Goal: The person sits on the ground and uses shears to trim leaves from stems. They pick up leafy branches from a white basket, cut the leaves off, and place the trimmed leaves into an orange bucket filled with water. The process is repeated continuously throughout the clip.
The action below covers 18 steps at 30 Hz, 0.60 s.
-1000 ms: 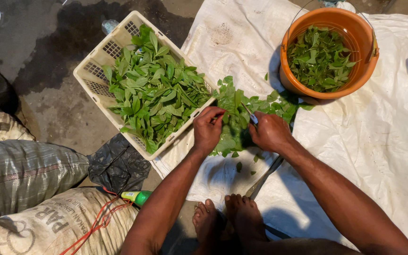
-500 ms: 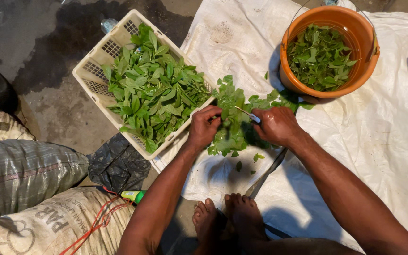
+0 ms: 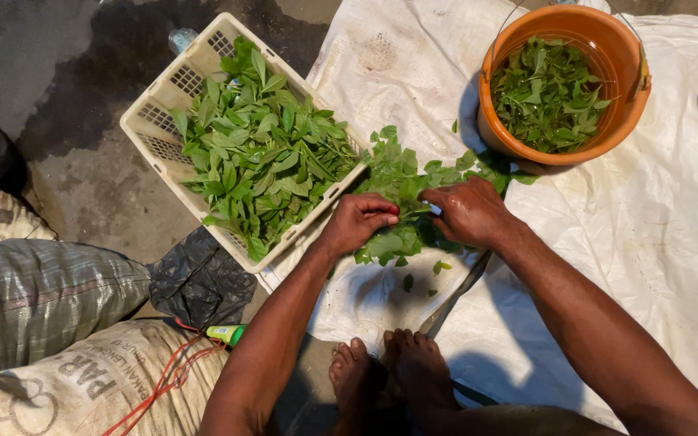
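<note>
We're seeing loose green leaves [image 3: 401,182] lying on white woven sheet [image 3: 648,242], between cream plastic crate [image 3: 151,121] left and orange plastic bucket [image 3: 563,153] right.

Floor [image 3: 82,173]: bare concrete, dark and damp-looking
Sheet [image 3: 648,242]: white woven plastic, spread over the floor
Bucket [image 3: 563,157]: orange, on the sheet – holds leaves
Leaf pile [image 3: 401,182]: on the sheet, just left of the bucket
Crate [image 3: 155,121]: cream plastic, left of the pile – edge overlapping the sheet
Sacks [image 3: 42,291]: below the crate
</note>
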Motion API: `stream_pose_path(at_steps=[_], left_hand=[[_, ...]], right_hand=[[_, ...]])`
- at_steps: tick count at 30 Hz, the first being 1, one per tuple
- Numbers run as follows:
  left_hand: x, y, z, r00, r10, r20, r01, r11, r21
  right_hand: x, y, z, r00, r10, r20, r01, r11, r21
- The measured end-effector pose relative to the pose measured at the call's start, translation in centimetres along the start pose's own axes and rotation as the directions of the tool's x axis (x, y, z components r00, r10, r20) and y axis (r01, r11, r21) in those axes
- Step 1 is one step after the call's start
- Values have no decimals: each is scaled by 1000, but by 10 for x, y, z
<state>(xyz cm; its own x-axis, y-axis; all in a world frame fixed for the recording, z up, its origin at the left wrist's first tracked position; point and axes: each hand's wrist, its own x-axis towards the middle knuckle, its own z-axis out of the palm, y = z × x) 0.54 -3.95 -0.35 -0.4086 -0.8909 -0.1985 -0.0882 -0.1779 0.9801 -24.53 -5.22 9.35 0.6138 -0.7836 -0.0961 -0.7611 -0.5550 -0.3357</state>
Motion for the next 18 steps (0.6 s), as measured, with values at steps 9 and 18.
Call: stream_pose_path(at_steps=[9, 18], left_hand=[[5, -26, -12, 998, -55, 7, 55, 950, -308], [13, -41, -7, 996, -49, 73, 72, 931, -357]], right_hand=[[-8, 14, 7, 989, 142, -31, -130, 960, 248], [-2, 16, 12, 991, 52, -125, -9, 948, 318]])
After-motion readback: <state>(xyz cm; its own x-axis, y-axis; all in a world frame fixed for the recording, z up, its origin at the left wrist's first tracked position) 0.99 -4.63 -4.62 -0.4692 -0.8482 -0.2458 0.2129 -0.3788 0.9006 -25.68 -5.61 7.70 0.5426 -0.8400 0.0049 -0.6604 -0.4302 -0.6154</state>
